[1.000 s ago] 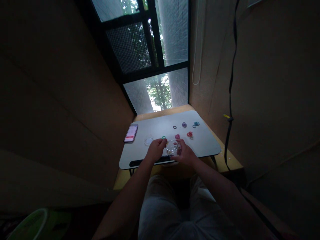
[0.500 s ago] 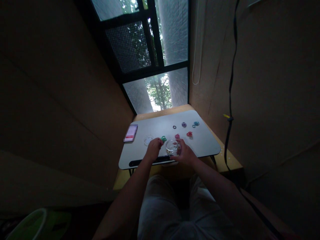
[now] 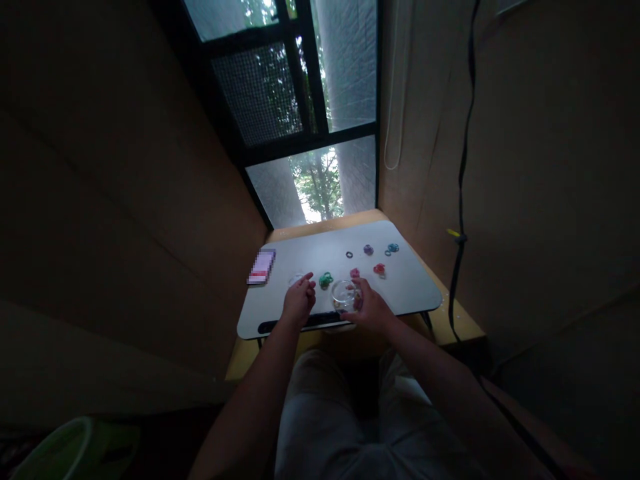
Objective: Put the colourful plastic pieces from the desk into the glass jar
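My right hand (image 3: 369,305) is wrapped round the right side of a clear round container (image 3: 344,293) with a few small coloured pieces in it. My left hand (image 3: 300,298) is above the board's left part, fingers apart and nothing seen in them, partly covering a clear round lid (image 3: 295,279). Between the hands sits a green cluster of small bands (image 3: 326,280). Beyond the container are a pink cluster (image 3: 355,273) and a red cluster (image 3: 379,269). Farther back lie a dark ring (image 3: 349,255), a purple cluster (image 3: 369,249) and a blue cluster (image 3: 393,247).
The white folding table (image 3: 310,257) stands on a wooden ledge (image 3: 463,320) below a window. A phone-like object with a pixelated screen (image 3: 261,267) lies at its left. A black strip (image 3: 270,327) runs along the near edge. A dark cord (image 3: 463,167) hangs at the right.
My left hand has moved left, off the green cluster, and its fingers have opened. The green cluster is now more fully in view. My right hand and the container have stayed put.
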A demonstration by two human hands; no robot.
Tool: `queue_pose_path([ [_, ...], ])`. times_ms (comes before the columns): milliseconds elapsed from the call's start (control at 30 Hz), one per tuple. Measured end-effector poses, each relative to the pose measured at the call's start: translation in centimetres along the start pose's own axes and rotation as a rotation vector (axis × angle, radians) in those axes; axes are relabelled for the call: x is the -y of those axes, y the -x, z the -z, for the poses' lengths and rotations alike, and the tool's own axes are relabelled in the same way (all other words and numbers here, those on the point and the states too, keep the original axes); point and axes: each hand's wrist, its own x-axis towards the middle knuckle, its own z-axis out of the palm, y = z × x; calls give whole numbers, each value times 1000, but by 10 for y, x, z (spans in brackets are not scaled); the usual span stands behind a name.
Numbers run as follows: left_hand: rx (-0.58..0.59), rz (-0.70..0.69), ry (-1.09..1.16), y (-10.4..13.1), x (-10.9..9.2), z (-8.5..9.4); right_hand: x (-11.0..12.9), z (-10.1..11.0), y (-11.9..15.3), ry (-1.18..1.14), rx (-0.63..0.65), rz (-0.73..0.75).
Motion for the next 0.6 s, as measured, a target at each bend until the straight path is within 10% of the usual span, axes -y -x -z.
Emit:
queue_pose_path([
  [600,90,17,-118,11,-8,-12,-4,-2,-1,-6,6,18],
])
